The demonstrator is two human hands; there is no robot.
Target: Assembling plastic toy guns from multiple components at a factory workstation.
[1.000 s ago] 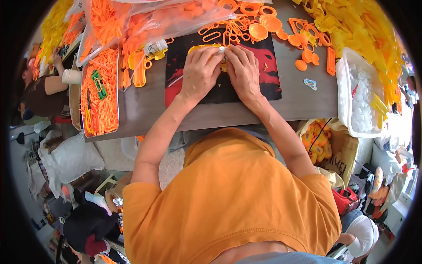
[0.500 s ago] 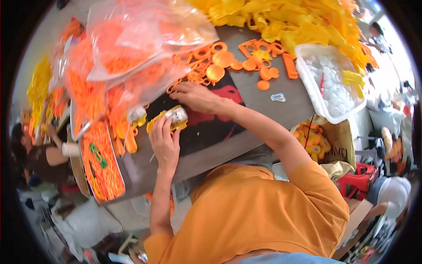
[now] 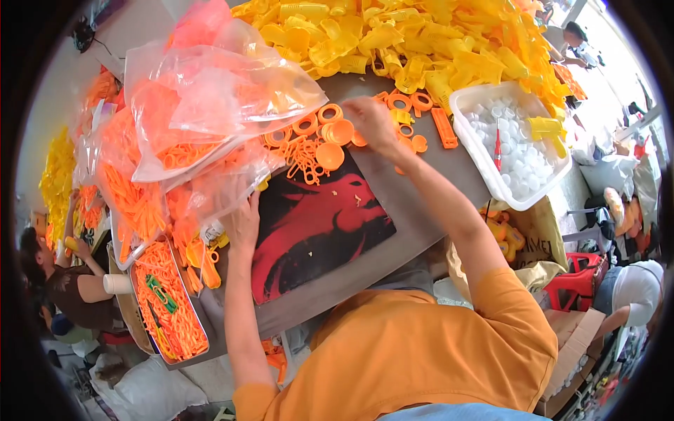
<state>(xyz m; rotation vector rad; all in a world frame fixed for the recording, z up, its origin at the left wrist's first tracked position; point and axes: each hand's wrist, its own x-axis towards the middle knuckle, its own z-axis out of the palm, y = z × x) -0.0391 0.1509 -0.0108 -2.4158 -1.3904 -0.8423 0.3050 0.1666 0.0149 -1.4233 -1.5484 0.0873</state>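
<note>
My left hand [image 3: 243,223] is at the left edge of a black mat with a red figure [image 3: 316,228], beside a clear plastic bag [image 3: 232,168]. Its fingers are mostly hidden, and a small yellow piece [image 3: 263,184] shows just past the fingertips. My right hand [image 3: 372,125] is over the far side of the table, fingers curled in. Whatever it may hold is hidden. Around it lie orange rings [image 3: 328,113], orange round cups [image 3: 329,156] and a cluster of orange clips [image 3: 303,156].
A white tub [image 3: 460,133] of small white caps holds a red pen-like tool. Yellow plastic parts [image 3: 393,42] are heaped at the back. A box of orange strips [image 3: 168,295] stands at left, with green-handled snips [image 3: 161,295]. A co-worker [image 3: 77,281] sits farther left.
My left hand has moved left, off the mat, where it held a yellow piece with a white part. My right hand has gone right and away from me, to the orange pieces.
</note>
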